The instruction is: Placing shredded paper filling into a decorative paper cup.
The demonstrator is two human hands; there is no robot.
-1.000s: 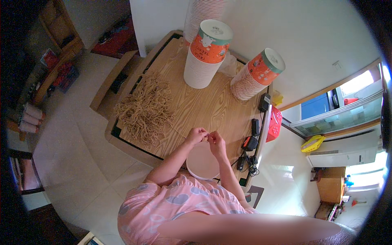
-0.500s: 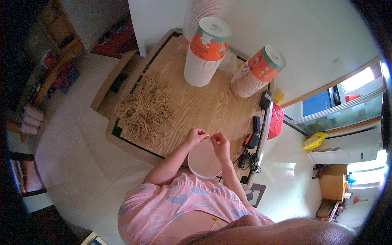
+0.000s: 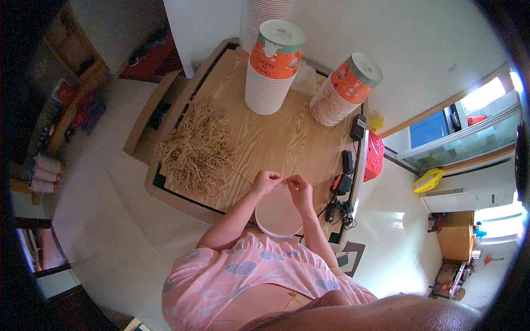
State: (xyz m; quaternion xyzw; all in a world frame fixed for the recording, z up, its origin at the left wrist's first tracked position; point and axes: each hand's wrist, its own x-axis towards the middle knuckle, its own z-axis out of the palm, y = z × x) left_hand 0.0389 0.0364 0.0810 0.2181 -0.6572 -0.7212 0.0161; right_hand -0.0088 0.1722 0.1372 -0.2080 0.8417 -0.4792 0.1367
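My left hand (image 3: 268,182) and my right hand (image 3: 300,191) meet above a white paper bucket (image 3: 277,216) at the table's front edge. Both have their fingers pinched together, tip to tip, on what looks like a thin tan twine cord (image 3: 284,182); most of it is hidden by the fingers. The round bucket stands between my forearms, close against my body. To the left of my hands lies a tangled heap of brown twine cords (image 3: 196,149).
Tall upside-down stacks of paper buckets, one white with an orange-green top (image 3: 271,66) and another orange-topped (image 3: 346,91), stand at the back of the wooden table (image 3: 270,144). Black power adapters and cables (image 3: 341,185) line the right edge, beside a red basket (image 3: 374,157).
My pinched hands have come slightly closer together over the bucket. The view has shifted slightly; the heap and the stacks keep their places on the table.
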